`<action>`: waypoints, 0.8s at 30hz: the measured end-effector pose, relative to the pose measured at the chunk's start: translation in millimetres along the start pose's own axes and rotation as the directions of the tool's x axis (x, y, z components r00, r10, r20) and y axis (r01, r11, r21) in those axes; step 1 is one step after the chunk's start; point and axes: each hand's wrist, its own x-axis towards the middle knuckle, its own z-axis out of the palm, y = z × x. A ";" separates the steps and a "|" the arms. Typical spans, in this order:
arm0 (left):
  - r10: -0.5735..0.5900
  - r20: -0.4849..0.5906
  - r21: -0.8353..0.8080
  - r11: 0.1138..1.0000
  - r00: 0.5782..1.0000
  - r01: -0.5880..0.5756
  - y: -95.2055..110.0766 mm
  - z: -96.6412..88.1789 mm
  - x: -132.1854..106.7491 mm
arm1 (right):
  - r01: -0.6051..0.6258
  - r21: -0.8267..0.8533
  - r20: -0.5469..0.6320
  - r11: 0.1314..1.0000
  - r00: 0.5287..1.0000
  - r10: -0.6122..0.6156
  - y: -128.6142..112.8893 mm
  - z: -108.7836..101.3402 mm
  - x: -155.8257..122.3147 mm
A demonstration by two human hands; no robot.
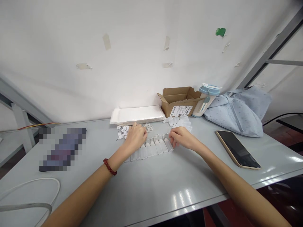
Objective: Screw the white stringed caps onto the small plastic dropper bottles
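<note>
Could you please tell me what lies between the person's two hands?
In the head view, a row of translucent plastic pieces lies between the left hand and the right hand.

No words can be read for sure. The box [168, 106], a bit right of the middle of the frame, has a white label [181, 110] on its front. The label has small black print, with little squares and thin stripes like a bar code, but it is all too small to read. The cup [198, 108], just right of the box, has a slanted word [203, 107] on its side, too blurry to spell out. At the left of the frame, a dark thing [63, 149] is hidden by blurry squares.
</note>
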 end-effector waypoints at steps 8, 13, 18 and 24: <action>-0.043 -0.106 -0.124 0.992 0.993 0.030 -2.1 -15.3 4.6 | 0.041 -0.239 -0.270 0.970 0.957 -0.107 8.0 -13.6 7.3; -0.064 -0.177 -0.289 0.957 0.982 0.010 -1.5 -25.3 4.8 | 0.059 -0.369 -0.429 0.927 0.874 -0.226 29.0 -26.5 20.2; -0.058 -0.157 -0.476 0.879 0.986 -0.024 5.6 -33.6 2.6 | 0.206 -0.473 -0.316 0.857 0.868 -0.384 42.2 -30.0 25.1; -0.082 0.023 -0.716 0.694 0.996 0.074 11.1 -33.5 1.4 | 0.239 -0.587 -0.099 0.774 0.927 -0.361 38.0 -21.2 22.5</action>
